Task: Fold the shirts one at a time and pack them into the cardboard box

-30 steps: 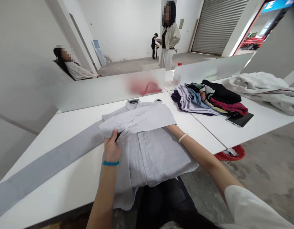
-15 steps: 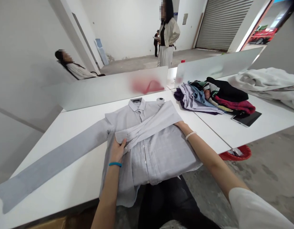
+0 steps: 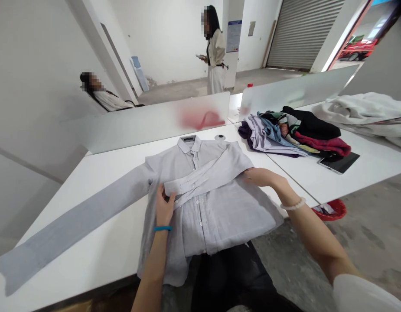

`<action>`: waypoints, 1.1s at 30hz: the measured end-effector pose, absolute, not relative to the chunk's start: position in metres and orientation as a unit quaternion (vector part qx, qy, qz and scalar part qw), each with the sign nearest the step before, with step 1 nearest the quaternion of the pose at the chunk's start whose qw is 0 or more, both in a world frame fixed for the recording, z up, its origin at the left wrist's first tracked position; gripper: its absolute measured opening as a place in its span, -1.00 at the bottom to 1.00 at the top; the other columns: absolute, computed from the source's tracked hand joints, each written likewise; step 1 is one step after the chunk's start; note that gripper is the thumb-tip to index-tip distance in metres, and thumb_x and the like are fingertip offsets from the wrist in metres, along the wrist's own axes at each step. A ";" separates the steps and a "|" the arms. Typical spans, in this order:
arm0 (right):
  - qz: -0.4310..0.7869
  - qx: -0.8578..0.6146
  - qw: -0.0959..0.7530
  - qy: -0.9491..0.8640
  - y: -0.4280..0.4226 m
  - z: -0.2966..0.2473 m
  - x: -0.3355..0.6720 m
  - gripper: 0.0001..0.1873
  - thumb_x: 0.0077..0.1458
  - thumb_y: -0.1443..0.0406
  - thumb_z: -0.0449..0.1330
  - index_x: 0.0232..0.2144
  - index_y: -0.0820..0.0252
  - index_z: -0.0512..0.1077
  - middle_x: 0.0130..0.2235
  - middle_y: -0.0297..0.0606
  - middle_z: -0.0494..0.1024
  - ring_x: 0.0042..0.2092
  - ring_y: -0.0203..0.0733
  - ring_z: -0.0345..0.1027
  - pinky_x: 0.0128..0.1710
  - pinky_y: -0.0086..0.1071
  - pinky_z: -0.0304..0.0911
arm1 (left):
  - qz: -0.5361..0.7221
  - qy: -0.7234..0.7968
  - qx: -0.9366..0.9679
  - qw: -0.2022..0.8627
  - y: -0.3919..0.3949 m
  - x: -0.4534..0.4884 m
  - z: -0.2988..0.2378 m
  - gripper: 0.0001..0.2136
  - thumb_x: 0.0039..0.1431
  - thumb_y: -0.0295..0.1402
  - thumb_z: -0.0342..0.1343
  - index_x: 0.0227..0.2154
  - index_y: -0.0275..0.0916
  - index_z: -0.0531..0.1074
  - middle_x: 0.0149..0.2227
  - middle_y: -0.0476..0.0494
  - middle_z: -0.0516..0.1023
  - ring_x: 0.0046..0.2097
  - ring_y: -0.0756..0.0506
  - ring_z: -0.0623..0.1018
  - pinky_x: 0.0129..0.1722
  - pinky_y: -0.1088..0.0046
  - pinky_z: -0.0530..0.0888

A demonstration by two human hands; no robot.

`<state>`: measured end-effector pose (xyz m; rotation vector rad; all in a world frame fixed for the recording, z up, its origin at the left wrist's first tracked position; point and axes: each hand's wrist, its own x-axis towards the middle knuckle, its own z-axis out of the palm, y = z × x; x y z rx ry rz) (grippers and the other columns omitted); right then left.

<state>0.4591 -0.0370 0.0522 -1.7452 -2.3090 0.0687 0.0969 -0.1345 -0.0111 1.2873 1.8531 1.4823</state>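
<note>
A light grey button-up shirt [image 3: 226, 216] lies front up on the white table, its collar away from me and its hem hanging over the near edge. One sleeve stretches out to the left; the other is folded across the chest. Beside that folded sleeve's cuff, my left hand [image 3: 164, 208] rests on the shirt front, open, thumb and fingers apart. My right hand [image 3: 263, 177] is at the shirt's right side, below the sleeve's fold. Its fingers are closed together on the cloth there, with the fingertips partly hidden.
A pile of mixed clothes [image 3: 285, 132] lies at the right, with a dark tablet [image 3: 340, 162] by it. White cloth [image 3: 366, 112] is heaped farther right. Frosted dividers [image 3: 154, 119] line the table's back. A red basket [image 3: 338, 210] stands below the edge. Two people are beyond.
My left hand has let go of the cuff and its fingers have spread. My right hand has drawn outward from under the fold, its elbow moving right. The standing person has shifted left.
</note>
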 end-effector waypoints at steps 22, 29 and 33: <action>0.048 -0.660 0.036 -0.749 0.046 0.009 0.433 -0.28 0.23 -0.05 -0.17 0.27 0.29 0.04 0.30 0.12 -0.02 0.32 0.18 -0.25 0.20 0.17 -0.34 | 0.349 0.633 0.687 0.068 -0.145 0.099 -0.013 -0.73 0.12 -0.23 0.04 -0.15 -0.24 0.40 -0.05 -0.27 0.46 0.06 -0.22 0.39 0.12 0.13 0.28; -0.043 -0.571 0.077 -0.816 0.012 0.032 0.348 -0.38 0.23 0.12 -0.01 0.23 0.36 0.13 0.27 0.09 0.07 0.32 0.19 -0.28 0.25 0.12 -0.54 | 0.420 0.641 0.620 0.170 -0.151 0.097 0.004 -0.75 0.10 -0.25 0.06 -0.18 -0.20 0.44 -0.08 -0.24 0.52 0.03 -0.21 0.46 0.08 0.19 0.33; -0.017 -0.386 0.094 -0.918 -0.032 0.037 0.267 -0.39 0.26 0.06 -0.11 0.26 0.21 0.09 0.28 -0.04 0.10 0.31 0.18 -0.19 0.24 0.19 -0.33 | 0.461 0.715 0.498 0.170 -0.164 0.047 0.023 -0.74 0.09 -0.18 0.03 -0.24 -0.20 0.45 -0.18 -0.24 0.57 -0.15 -0.19 0.55 -0.12 0.27 0.45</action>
